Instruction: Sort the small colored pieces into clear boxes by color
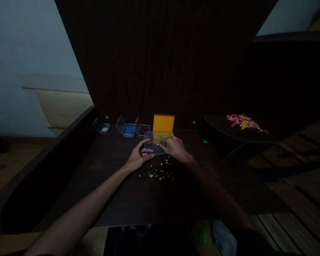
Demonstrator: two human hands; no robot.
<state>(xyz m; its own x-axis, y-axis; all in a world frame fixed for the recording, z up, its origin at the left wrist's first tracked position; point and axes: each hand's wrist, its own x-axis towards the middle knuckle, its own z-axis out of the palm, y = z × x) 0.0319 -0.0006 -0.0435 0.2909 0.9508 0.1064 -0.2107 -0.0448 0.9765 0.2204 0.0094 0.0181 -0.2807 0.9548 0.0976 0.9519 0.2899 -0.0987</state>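
Note:
A small clear plastic box [154,146] lies on the dark wooden table [117,185] between my hands. My left hand [139,157] holds its left side, thumb and forefinger curled round the edge. At the box's right edge my right hand [175,148] rests with fingers bent, fingertips pinched at the rim; what they pinch is too small to see. Several tiny yellow-green pieces [160,174] lie scattered on the table just in front of the hands.
Behind the hands stand an open orange box [163,124] with green pieces, an open clear box of blue beads [128,130], another with dark beads [144,130] and a small clear box [103,128]. A pile of pink and yellow pieces [243,121] sits on a dark tray at right.

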